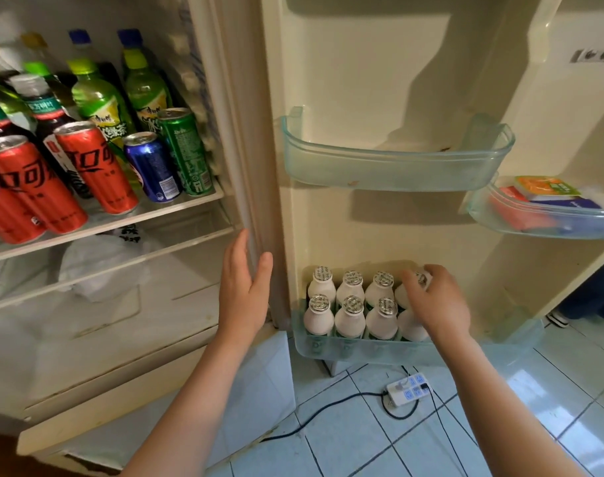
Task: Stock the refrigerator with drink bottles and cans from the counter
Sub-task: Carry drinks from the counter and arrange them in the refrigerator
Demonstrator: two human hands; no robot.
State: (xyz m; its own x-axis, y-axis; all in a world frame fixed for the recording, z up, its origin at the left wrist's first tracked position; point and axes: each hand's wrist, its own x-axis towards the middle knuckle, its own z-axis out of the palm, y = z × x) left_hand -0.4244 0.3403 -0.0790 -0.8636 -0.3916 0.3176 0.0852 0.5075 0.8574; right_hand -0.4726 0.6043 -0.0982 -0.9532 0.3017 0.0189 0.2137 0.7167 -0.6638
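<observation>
The refrigerator stands open. Its lowest door bin (345, 349) holds several small white bottles (350, 315) with foil caps in two rows. My right hand (435, 301) grips the rightmost back-row white bottle (421, 278) by its top, fingers curled round it. My left hand (245, 287) lies flat with straight fingers against the fridge's door-side edge. On the inner shelf (176, 210) at left stand red cans (94, 166), a blue can (152, 166), a green can (187, 149), green tea bottles (101, 98) and dark bottles (45, 108).
The middle door bin (397, 163) holds nothing. A bin at right (534, 222) holds flat packets. A white plastic bag (101, 266) lies on the lower shelf. A white power strip (409, 389) and black cables lie on the tiled floor below the door.
</observation>
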